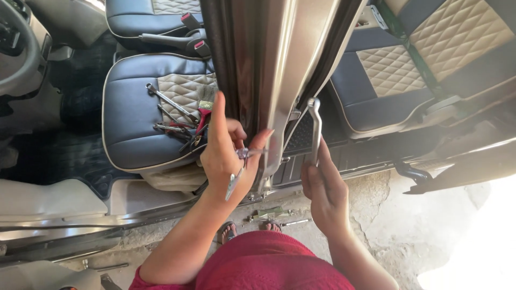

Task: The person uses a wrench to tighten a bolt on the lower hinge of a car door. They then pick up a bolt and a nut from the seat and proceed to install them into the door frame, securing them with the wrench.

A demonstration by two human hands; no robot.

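Both hands up at the car's door pillar (269, 70), tools in each.

I see the ring spanner (315, 129) standing upright just right of the pillar, my right hand (322, 188) closed around its lower shank. My left hand (228, 153) pinches a small metal tool (239, 169) against the pillar's near edge, fingers curled, thumb raised. Further left, loose wrenches and red-handled pliers (200, 124) lie on the front seat cushion (126, 115). Near me, more tools (271, 215) rest on the concrete floor (387, 225) by my sandalled toes.
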